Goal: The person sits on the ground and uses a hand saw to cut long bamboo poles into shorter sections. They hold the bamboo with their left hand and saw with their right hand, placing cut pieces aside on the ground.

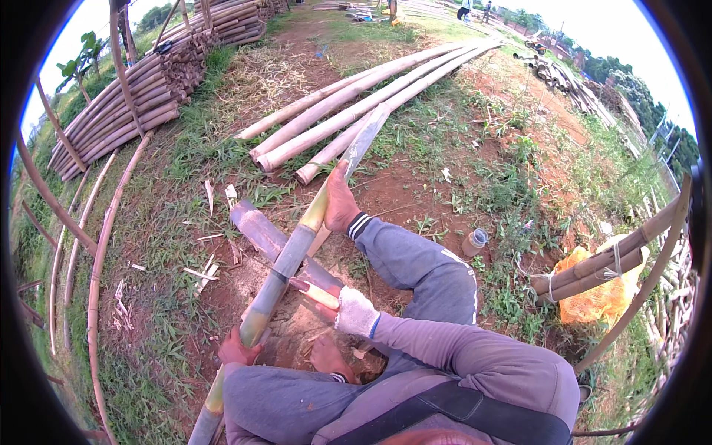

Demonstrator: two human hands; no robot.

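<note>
A long green-grey bamboo pole (290,256) slants from the lower left, over my lap, toward the far middle. My left hand (239,347) is closed around its near part, beside my knee. In a white glove, my right hand (356,313) is closed on a short tool (319,294) with a reddish and pale wood-coloured length. The tool's tip is close to the pole's dark joint; its working end is hard to make out. My bare foot (341,199) presses against the pole's far part. Under the pole lies a flat, greyish split bamboo piece (259,228).
Several long bamboo poles (326,133) lie ahead on the ground. A bamboo stack (126,111) stands at the far left. At the right are a jar (475,242), tied bamboo lengths (593,274) and an orange bag (586,305). Wood chips (204,276) lie left of the pole.
</note>
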